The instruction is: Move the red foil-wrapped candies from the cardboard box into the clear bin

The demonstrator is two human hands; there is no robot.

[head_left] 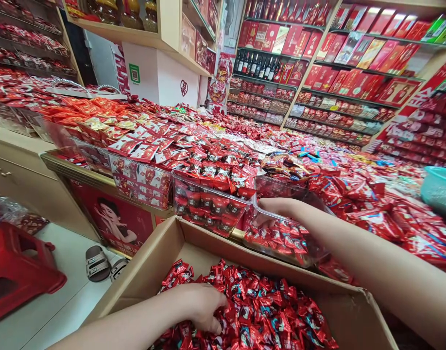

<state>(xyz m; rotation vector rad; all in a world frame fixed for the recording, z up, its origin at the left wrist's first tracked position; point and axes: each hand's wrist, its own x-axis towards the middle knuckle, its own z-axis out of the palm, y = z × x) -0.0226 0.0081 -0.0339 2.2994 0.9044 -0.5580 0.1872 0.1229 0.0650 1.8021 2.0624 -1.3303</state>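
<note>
Bottom centre: our left hand (203, 306) in cardboard box (143, 272), fingers curled down, closing on handful of red candies (270, 311) that fill box. Just above, centre of frame: our right hand (281, 206) reaches across, fingers hooked over rim of clear bin (281, 240); bin tilted, same candies inside. Left of it: second bin (208, 206), heaped. Lower left: red stool (19, 272), sandals (99, 265) on floor. Right edge: teal basket (439, 187). Upper right: shelves (354, 53) of red boxes.
</note>
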